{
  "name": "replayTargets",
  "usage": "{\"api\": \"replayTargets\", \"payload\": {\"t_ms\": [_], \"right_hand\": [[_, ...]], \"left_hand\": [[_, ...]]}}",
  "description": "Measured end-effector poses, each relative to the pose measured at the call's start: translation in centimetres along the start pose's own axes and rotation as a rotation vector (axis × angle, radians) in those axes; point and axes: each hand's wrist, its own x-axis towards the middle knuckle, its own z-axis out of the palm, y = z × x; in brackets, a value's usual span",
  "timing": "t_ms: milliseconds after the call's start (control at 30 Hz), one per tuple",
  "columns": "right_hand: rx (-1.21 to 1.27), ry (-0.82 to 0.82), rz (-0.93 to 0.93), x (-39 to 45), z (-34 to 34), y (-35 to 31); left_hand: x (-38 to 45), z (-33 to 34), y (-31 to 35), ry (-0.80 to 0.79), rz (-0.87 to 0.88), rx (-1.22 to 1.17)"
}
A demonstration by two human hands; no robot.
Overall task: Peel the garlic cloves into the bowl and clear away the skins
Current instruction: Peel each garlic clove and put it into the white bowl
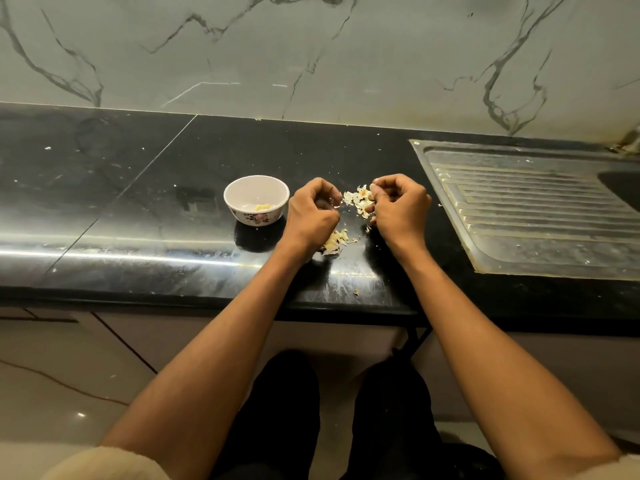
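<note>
A small white bowl (256,199) with a flower pattern stands on the black counter, with a few peeled garlic pieces (262,207) inside. Just right of it, my left hand (313,211) is curled, its fingertips pinching something small that I cannot make out. My right hand (398,204) is curled too, its fingertips in a heap of pale garlic skins and cloves (358,199) lying between the two hands. A second small heap of skins (335,241) lies under my left wrist.
The black counter (156,202) has a front edge near my legs. A steel sink drainboard (530,209) fills the right side, with the basin at the far right. A marble wall rises behind. Tiny skin flecks dot the counter.
</note>
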Motion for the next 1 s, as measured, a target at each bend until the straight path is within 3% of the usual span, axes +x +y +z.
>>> {"api": "replayTargets", "payload": {"t_ms": [267, 667, 833, 1000], "right_hand": [[-0.069, -0.004, -0.157, 1.9, 2.3, 0.1], [-0.063, 0.009, -0.237, 2.3, 2.9, 0.6], [-0.003, 0.025, -0.216, 2.4, 2.7, 0.7], [0.088, 0.118, -0.138, 3.1, 2.6, 1.2]], "left_hand": [[0.3, 0.3, 0.4, 0.072, 0.040, -0.045], [1.5, 1.1, -0.1, 0.150, 0.074, 0.147], [3.9, 2.0, 1.1, 0.070, 0.097, 0.150], [5.8, 2.5, 0.9, -0.023, 0.036, -0.079]]}}
